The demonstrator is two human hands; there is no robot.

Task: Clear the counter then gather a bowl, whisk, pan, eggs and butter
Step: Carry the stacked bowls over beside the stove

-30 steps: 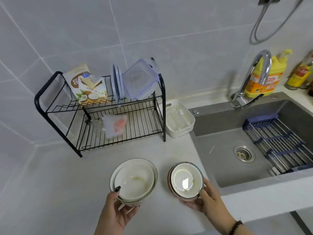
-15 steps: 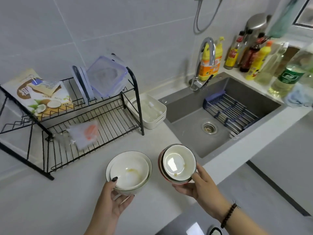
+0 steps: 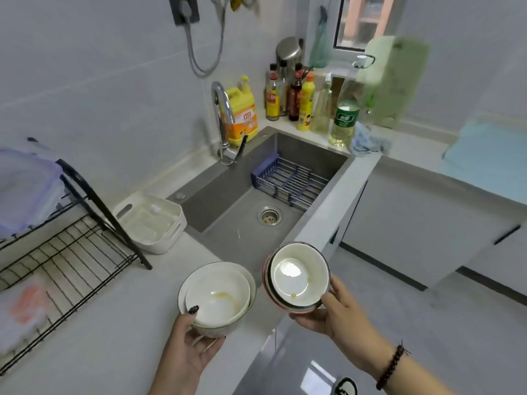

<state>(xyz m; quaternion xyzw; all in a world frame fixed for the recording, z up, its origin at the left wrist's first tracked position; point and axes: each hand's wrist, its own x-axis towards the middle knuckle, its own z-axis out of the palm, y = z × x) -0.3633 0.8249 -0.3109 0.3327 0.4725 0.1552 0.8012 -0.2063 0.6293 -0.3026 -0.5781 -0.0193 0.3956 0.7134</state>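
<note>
Two stacks of used bowls, one in each hand, lifted clear of the counter (image 3: 94,337). Left hand (image 3: 189,347) closed around the white nested bowls (image 3: 217,297): thumb hooked over the near rim, fingers cupped under the base, probably so that the inner bowl cannot slide out. A yellowish stain visible inside the inner bowl, so likely dirty dishes and not the bowl wanted for the eggs.

Right hand (image 3: 332,310) gripping the red-rimmed bowls (image 3: 296,276), thumb on the near edge and palm beneath. This stack tilted with the opening toward the camera, held just beyond the counter edge, in front of the sink (image 3: 236,223). Small brown spot inside it also.

Sink lying just ahead of both hands, slightly toward the right one, its basin bare except for a blue rack (image 3: 288,179) at the far end. Therefore a reasonable judgement: clearing step in progress, both stacks on the way to the basin. Holding two bowls per hand saves a trip but makes each grip less secure; lowering slowly seems wise, because porcelain on a hard basin can chip.

To the left of the left hand, a black dish rack (image 3: 94,220) and a white tray (image 3: 148,220) beyond it. No whisk, pan, eggs or butter in view; gathering apparently not yet started.
</note>
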